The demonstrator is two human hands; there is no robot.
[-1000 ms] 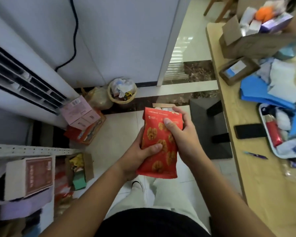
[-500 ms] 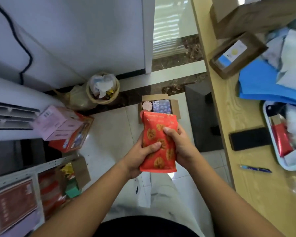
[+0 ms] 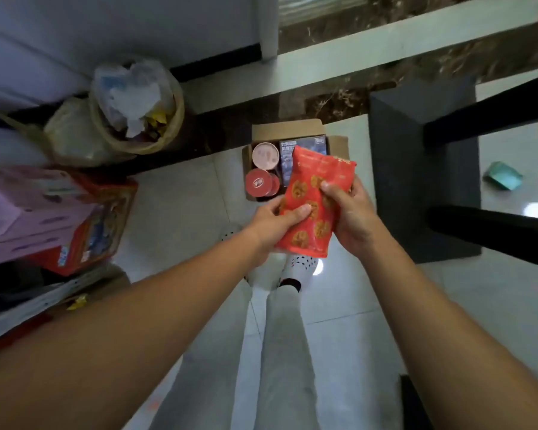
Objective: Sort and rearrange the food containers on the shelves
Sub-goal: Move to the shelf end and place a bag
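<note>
Head view: red snack pouch held in both hands, floor box beyond

Item 1. Red snack pouch [image 3: 316, 226], printed with round golden biscuit motifs, held in the air in front of the person. It stands roughly upright and leans a little to the right at the top. Its upper edge overlaps the right part of the cardboard box in the picture.

Item 2. Left hand [image 3: 271, 221]: grips the pouch's left edge, the thumb laid across the front and the fingers curled behind, out of sight.

Item 3. Right hand [image 3: 353, 212]: grips the pouch's right edge higher up, the thumb pressed on the front and the fingers wrapped round the back.

Item 4. Cardboard box [image 3: 288, 128] on the tiled floor [image 3: 184, 212], flaps open. Contents: a pink-lidded cup [image 3: 265, 155], a red-lidded cup [image 3: 258, 183] just below it, and a dark blue carton [image 3: 288, 150] to their right, partly hidden by the pouch.

Item 5. Waste basket [image 3: 173, 125] with a plastic liner, against the wall to the left of the box, filled with crumpled wrappers.

Item 6. Pink box [image 3: 28, 206] resting on a red box [image 3: 112, 212], at the left edge. Both are blurred.

Item 7. Shelf edge [image 3: 44, 301], pale metal, lower left, partly behind the left forearm.

Item 8. Dark table base [image 3: 416, 181], right of the box, with a small teal packet [image 3: 503, 175] on the floor beyond it.

Item 9. Pale trousers [image 3: 286, 352] and white spotted shoes [image 3: 302, 265], directly below the pouch.
</note>
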